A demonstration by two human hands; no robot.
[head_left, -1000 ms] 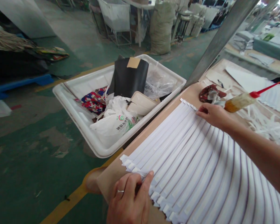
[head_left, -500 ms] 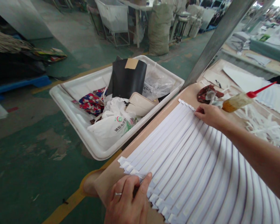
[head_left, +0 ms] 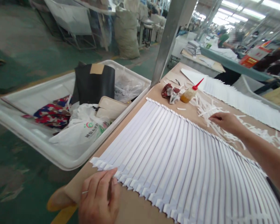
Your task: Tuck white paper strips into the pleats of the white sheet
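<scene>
Rows of overlapping white pleated strips (head_left: 168, 146) lie side by side on the brown table, with small folded tabs along both ends. At their near left edge, my left hand (head_left: 99, 196), with a ring on one finger, rests its fingertips by the tabs; its thumb is apart from the fingers and it holds nothing. Beyond the far edge, my right hand (head_left: 226, 123) is over a tangle of loose thin white strips (head_left: 205, 107). Its thumb and fingertips are pinched together on a strip there, though the exact contact is hard to see.
A glue bottle (head_left: 188, 95) with a red nozzle stands near a crumpled dark red wrapper (head_left: 170, 91). To the left is a white bin (head_left: 74, 163) containing bags and a black sheet. A metal post (head_left: 166, 43) rises at the table's far corner. Another person (head_left: 224, 40) works in the background.
My right hand has left the far edge of the pleated strips and moved to the loose strips. My left hand stays at the near edge. The view has swung right.
</scene>
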